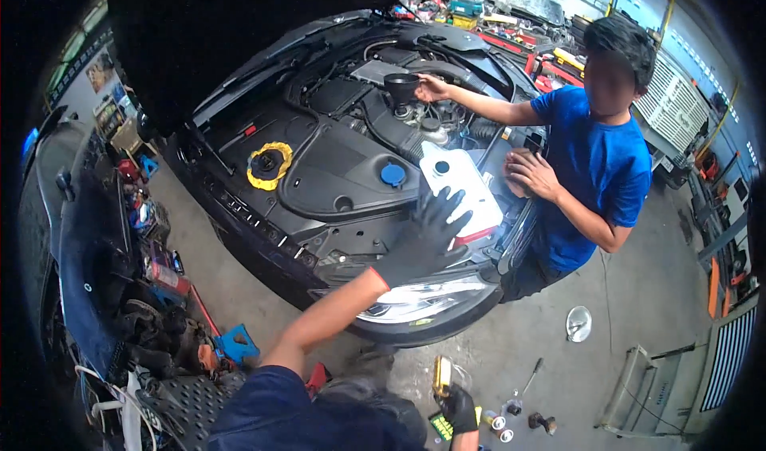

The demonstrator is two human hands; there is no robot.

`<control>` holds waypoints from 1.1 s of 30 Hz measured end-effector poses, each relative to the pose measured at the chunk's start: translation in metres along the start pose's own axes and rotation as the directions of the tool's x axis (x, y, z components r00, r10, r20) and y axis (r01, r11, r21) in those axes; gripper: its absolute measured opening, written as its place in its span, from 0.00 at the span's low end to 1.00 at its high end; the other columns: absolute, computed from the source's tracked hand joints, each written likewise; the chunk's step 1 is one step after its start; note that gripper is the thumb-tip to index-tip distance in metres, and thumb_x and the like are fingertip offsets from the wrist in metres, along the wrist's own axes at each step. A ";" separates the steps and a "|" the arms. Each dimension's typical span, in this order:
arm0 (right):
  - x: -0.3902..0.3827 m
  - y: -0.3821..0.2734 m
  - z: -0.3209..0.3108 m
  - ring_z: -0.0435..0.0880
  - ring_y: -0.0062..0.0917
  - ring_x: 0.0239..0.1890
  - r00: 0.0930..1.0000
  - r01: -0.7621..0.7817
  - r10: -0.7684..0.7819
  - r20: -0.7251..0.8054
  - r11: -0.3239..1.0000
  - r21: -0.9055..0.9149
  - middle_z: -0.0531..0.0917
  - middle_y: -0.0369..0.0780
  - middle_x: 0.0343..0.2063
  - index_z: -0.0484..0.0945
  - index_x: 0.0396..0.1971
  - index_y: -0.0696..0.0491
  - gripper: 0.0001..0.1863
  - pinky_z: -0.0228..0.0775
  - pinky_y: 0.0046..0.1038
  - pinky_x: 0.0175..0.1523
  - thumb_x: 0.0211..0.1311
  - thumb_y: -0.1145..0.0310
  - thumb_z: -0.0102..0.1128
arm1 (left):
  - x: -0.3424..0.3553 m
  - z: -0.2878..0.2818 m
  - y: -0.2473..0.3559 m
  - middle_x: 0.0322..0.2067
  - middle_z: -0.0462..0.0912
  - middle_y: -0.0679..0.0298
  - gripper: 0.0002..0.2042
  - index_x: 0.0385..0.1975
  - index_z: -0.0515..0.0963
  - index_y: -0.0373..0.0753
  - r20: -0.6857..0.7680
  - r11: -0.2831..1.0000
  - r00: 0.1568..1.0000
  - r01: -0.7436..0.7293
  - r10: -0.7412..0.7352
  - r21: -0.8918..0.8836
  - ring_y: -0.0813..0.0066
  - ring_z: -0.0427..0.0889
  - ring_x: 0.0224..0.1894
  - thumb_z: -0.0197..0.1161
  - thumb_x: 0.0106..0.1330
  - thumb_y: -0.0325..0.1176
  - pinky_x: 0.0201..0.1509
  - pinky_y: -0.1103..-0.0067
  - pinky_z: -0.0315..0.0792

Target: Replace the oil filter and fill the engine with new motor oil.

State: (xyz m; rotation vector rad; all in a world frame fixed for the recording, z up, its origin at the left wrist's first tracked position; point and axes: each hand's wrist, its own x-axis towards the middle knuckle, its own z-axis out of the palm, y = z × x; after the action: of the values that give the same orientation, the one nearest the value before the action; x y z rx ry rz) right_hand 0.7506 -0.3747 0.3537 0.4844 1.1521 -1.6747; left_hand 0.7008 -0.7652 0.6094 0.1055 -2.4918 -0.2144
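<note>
Just right of centre, the left hand (pixel 429 240), fingers spread, is at the white plastic container (pixel 476 194), which could slide if pushed unevenly, while at bottom centre the right hand (pixel 459 409) closes around a yellow handheld device (pixel 442 374), droppable if the grip loosens.

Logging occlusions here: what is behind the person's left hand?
Around the gloved left hand, a white container and black engine-bay trim show behind it. Whatever sits directly behind the palm is covered, and contact cannot be told.

a car repair workshop: an open engine bay (pixel 331 172), probably a red tool trolley (pixel 511 45) beyond.
</note>
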 end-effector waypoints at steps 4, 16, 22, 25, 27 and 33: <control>-0.040 -0.080 0.158 0.86 0.26 0.38 0.988 0.023 0.002 0.157 0.988 -0.153 0.85 0.44 0.42 0.77 0.50 0.64 0.17 0.81 0.25 0.44 0.66 0.71 0.55 | -0.009 -0.020 -0.002 0.70 0.58 0.47 0.34 0.67 0.66 0.43 0.021 0.993 0.999 -0.027 0.029 -0.111 0.45 0.51 0.74 0.63 0.63 0.51 0.75 0.51 0.48; 0.056 -0.154 0.443 0.84 0.26 0.42 0.646 0.693 -0.378 0.663 0.655 -0.302 0.85 0.43 0.41 0.79 0.47 0.62 0.15 0.77 0.28 0.50 0.71 0.66 0.53 | -0.098 -0.059 -0.138 0.68 0.65 0.53 0.32 0.69 0.63 0.35 0.072 0.993 0.994 0.072 -0.079 0.094 0.57 0.64 0.71 0.62 0.68 0.43 0.71 0.66 0.63; 0.092 -0.155 0.487 0.85 0.27 0.40 0.624 0.705 -0.407 0.667 0.661 -0.257 0.85 0.42 0.39 0.80 0.46 0.61 0.13 0.78 0.28 0.47 0.70 0.68 0.54 | -0.143 -0.025 -0.236 0.62 0.73 0.57 0.27 0.67 0.65 0.38 0.038 0.972 0.971 0.236 -0.236 0.009 0.63 0.72 0.64 0.60 0.69 0.35 0.64 0.68 0.72; 0.116 -0.166 0.507 0.86 0.27 0.40 0.631 0.724 -0.463 0.623 0.639 -0.259 0.86 0.41 0.38 0.81 0.45 0.61 0.12 0.79 0.28 0.45 0.70 0.69 0.54 | -0.084 -0.038 -0.246 0.60 0.76 0.57 0.24 0.63 0.69 0.38 0.052 0.924 0.967 0.255 -0.251 -0.286 0.63 0.76 0.61 0.60 0.67 0.28 0.61 0.68 0.75; 0.124 -0.173 0.511 0.85 0.24 0.40 0.786 0.441 -0.291 0.546 0.882 -0.164 0.86 0.39 0.39 0.81 0.47 0.61 0.15 0.78 0.25 0.44 0.72 0.67 0.53 | -0.034 -0.076 -0.244 0.59 0.76 0.56 0.22 0.57 0.76 0.36 0.065 0.989 0.996 0.066 -0.058 -0.136 0.59 0.75 0.61 0.62 0.60 0.22 0.61 0.68 0.73; 0.137 -0.191 0.549 0.84 0.21 0.37 0.539 0.836 -0.524 0.660 0.428 -0.343 0.84 0.38 0.39 0.77 0.52 0.61 0.20 0.74 0.23 0.44 0.72 0.60 0.56 | -0.019 -0.056 -0.282 0.61 0.74 0.58 0.28 0.59 0.74 0.38 0.047 0.979 0.992 0.122 -0.115 -0.164 0.58 0.73 0.63 0.63 0.54 0.21 0.66 0.67 0.69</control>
State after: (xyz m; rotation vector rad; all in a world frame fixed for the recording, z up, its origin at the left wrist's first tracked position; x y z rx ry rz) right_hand 0.6345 -0.9094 0.5928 -0.9752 1.5525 -1.7597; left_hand 0.7564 -1.0475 0.5915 0.1821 -2.4952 -0.4776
